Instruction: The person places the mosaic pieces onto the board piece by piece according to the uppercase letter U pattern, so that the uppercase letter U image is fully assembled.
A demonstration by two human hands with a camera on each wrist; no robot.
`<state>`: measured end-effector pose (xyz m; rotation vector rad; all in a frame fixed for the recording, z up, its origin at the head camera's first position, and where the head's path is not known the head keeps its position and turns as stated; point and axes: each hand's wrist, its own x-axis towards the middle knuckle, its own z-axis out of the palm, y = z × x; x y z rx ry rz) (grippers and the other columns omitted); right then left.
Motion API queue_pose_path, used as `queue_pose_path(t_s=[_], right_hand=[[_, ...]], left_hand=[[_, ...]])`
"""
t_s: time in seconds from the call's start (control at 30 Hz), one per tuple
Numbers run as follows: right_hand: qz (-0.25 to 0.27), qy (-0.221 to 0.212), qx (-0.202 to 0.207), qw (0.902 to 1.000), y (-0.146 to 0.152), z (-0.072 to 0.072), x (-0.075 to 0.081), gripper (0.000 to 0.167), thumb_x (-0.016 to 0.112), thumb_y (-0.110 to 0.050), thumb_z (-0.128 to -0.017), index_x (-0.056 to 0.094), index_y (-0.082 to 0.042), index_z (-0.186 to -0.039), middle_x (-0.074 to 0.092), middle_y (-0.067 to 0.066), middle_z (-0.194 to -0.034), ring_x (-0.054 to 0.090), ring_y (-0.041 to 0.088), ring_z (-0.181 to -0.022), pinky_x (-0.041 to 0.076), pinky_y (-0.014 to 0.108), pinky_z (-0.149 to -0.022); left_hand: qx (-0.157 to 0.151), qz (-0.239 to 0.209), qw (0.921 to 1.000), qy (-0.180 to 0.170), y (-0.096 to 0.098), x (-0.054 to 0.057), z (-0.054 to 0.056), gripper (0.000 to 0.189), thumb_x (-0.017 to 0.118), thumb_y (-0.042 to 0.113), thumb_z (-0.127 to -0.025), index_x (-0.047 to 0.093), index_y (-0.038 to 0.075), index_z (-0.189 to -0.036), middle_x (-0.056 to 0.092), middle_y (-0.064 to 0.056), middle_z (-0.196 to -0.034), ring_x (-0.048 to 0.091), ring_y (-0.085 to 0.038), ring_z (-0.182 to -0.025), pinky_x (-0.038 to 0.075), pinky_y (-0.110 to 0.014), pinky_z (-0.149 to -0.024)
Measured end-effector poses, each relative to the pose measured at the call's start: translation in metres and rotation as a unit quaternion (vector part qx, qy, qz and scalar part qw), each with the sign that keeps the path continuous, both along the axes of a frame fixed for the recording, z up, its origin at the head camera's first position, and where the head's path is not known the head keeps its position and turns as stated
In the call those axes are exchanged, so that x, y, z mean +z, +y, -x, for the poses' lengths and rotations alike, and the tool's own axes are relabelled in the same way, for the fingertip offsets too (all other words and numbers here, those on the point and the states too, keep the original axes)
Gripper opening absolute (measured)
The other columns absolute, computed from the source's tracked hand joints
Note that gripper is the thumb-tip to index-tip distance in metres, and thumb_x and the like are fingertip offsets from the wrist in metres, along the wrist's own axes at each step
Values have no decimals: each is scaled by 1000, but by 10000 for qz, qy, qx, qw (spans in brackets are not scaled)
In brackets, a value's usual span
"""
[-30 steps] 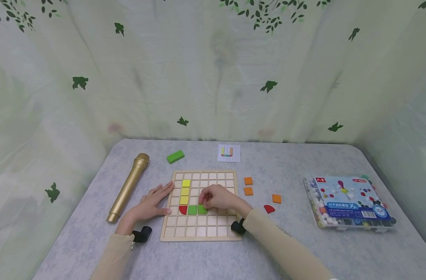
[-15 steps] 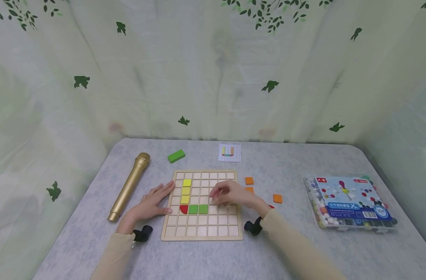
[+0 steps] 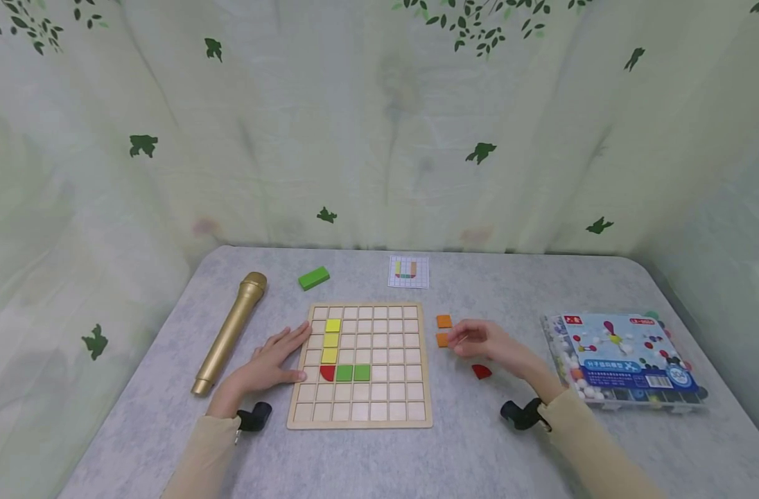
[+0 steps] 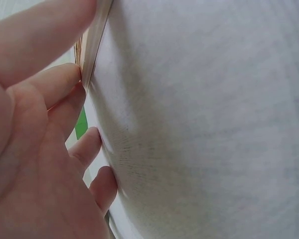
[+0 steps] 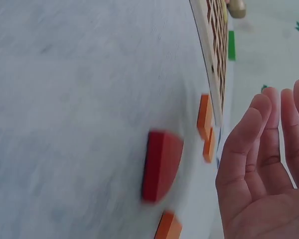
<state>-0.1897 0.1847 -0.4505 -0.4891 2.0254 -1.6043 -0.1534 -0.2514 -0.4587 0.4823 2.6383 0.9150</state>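
Left hand point(image 3: 268, 362), fingers spread, touches the board's left edge point(image 3: 295, 395); right hand point(image 3: 493, 348), relaxed, hovers beside orange tiles point(image 3: 443, 321).

"Where are the hands?"
"The left hand point(image 3: 269, 364) rests at the left edge of the gridded board point(image 3: 379, 411). The right hand point(image 3: 494, 346) has its fingers by the nearer of two orange tiles point(image 3: 443, 321); contact is unclear."
"And on the board?"
"Three yellow tiles point(image 3: 331, 340) in a column, a red quarter-round piece point(image 3: 327, 373) beneath, two green tiles point(image 3: 362, 373) right of that."
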Motion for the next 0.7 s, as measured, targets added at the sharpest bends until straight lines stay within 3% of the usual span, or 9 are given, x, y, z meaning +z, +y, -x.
queue_pose_path(t_s=[0.13,0.3,0.5,0.7], right_hand=[[-305,190,-245,9991,18,-5,-1,31,66,-15,-91,60,7,-112,62,20,-109,57,24,-89,50,34,-77],[-665,289,-352,9967,31,-9,-6,25,65,-7,-89,62,5,-110,63,16,-104,56,25,-88,50,31,-75],[-935,515,33,9943,34,-12,-11,19,63,4,-86,63,1,-105,63,11,-97,56,27,-86,50,30,-74],[-1183,946,213,9882,28,-15,-9,27,63,16,-76,65,1,-99,63,9,-93,54,26,-84,49,28,-70]], left_hand=[[9,0,10000,15,0,-1,0,85,71,34,-85,25,4,-151,16,-16,-157,7,-46,-140,5,-74,-97],[26,2,10000,3,0,-1,0,85,70,34,-85,24,5,-151,16,-16,-157,6,-45,-140,5,-74,-97],[37,48,10000,-36,-1,-2,0,86,71,33,-85,24,5,-152,15,-16,-157,5,-45,-140,3,-75,-97],[49,64,10000,-36,-1,-2,0,86,71,33,-85,23,5,-152,15,-16,-157,5,-45,-140,3,-75,-97]])
